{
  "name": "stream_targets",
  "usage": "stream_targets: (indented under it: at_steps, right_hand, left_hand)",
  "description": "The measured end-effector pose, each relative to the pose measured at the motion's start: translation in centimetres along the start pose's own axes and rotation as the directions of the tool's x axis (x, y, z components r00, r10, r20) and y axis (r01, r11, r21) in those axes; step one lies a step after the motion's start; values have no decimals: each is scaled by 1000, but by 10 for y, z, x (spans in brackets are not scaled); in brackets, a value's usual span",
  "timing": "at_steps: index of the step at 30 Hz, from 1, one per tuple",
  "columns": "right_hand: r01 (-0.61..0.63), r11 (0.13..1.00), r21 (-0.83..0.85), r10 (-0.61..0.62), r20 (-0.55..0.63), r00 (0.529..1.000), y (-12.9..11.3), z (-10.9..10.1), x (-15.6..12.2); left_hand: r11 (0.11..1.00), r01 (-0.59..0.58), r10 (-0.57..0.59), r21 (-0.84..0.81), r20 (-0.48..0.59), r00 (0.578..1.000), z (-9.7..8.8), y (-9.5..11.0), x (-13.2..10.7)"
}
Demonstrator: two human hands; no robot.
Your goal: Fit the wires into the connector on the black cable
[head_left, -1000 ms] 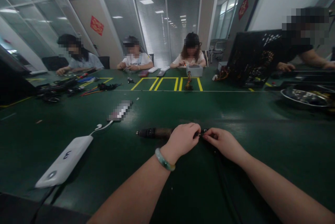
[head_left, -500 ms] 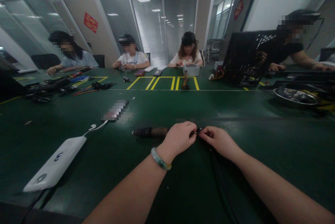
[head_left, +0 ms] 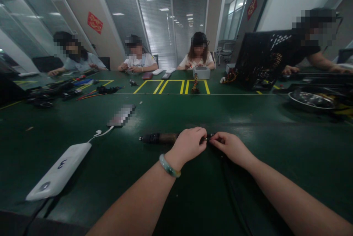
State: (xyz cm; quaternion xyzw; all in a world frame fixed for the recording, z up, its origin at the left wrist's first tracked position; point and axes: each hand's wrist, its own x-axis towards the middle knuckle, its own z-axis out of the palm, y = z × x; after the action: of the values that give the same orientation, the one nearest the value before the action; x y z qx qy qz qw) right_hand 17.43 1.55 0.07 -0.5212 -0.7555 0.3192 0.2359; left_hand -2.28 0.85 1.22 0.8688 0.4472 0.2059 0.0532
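Note:
On the green table (head_left: 176,107) lies a dark, pen-shaped electric screwdriver (head_left: 162,138), its narrow tip pointing left. My left hand (head_left: 190,142), with a green bangle (head_left: 168,166) on the wrist, is closed over the tool's rear end and hides it. Close beside it, my right hand (head_left: 227,145) pinches with thumb and fingertips at the end of a black cable (head_left: 230,180). A small shiny metal bit shows between the two hands; whether the plug end touches the tool I cannot tell. From under my right hand the cable runs toward the table's near edge.
A white power bank (head_left: 59,171) and a wired phone (head_left: 121,115) lie at left. Dark cables (head_left: 107,90) are heaped beyond. At right stand a black computer case (head_left: 261,61) and a round metal dish (head_left: 311,100). Several people sit across the table.
Both hands stay in nearly the same place at the tool's rear end. The view has shifted very slightly. Across the table at far left, a person's hand has risen a little.

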Motion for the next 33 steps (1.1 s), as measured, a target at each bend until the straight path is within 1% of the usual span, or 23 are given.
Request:
stream_targets:
  at_steps: [4,10,18,28,33]
  right_hand:
    - [-17,999,32,16,14,1000,0,0,-1]
    - [-21,1000,18,21,17,1000,-2,-2,-1]
    - [-24,999,31,24,17,1000,-3,-1,-1]
    - [14,1000,14,-14,-17,1000,-3,0,-2]
    - [-13,999,39,12,5,1000,1,2,-1]
  left_hand:
    - [1000,-15,15,-8,-21,1000,-1,0,0]
    - [1000,-10,11,-17,40,999,-3,0,-1]
    - [1000,-1,1,-9,43,999,-1,0,0]
    - [1000,-14,14,12,15,1000,-2,1,-1]
    - [1000,-8,8,12,-1,1000,-3,3,0]
